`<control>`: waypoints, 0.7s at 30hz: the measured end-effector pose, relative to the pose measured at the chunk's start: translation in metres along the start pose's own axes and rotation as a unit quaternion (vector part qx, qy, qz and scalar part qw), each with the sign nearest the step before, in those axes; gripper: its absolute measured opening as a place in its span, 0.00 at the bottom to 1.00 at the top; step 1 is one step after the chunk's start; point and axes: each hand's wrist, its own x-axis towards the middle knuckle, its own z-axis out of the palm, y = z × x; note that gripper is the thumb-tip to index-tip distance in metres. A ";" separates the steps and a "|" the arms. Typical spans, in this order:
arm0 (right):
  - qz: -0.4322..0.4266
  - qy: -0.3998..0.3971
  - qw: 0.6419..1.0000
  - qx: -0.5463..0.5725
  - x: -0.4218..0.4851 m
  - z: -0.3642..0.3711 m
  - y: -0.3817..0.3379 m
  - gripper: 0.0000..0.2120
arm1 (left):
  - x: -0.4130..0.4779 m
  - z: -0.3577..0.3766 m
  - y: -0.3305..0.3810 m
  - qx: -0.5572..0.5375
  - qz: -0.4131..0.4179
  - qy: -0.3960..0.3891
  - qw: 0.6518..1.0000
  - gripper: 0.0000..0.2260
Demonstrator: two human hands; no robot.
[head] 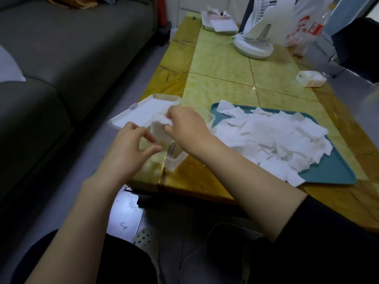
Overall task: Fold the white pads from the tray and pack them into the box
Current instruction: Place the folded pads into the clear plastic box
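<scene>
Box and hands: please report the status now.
Right hand pinching a folded pad over the open box. Left hand empty, open beside it. Tray heaped with pads. Nothing in the way.

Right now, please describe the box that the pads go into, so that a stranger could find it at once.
Start at the yellow-green table and go to its near left corner, left of the teal tray. There stands a clear plastic box under both hands, its white hinged lid open toward the sofa. The other white containers sit far off, closed or at the far end.
</scene>
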 end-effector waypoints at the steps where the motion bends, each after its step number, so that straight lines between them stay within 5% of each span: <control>1: -0.018 -0.017 0.999 -0.031 0.002 0.004 -0.005 0.08 | 0.001 0.000 -0.001 -0.001 0.003 -0.001 1.000 0.09; 3: -0.049 -0.053 0.996 -0.061 0.006 0.012 -0.013 0.05 | 0.003 0.000 -0.003 -0.008 0.007 0.002 1.000 0.09; 6: -0.059 -0.118 0.991 -0.023 0.010 0.017 -0.019 0.16 | 0.004 0.000 -0.005 -0.019 0.008 0.005 1.000 0.07; 9: -0.067 -0.201 0.977 0.019 0.010 0.008 -0.015 0.17 | 0.006 0.002 -0.007 -0.029 0.017 0.014 0.999 0.09; 21: -0.044 -0.234 0.965 0.114 0.002 0.001 -0.017 0.05 | 0.003 -0.003 -0.008 0.004 0.029 0.025 0.999 0.19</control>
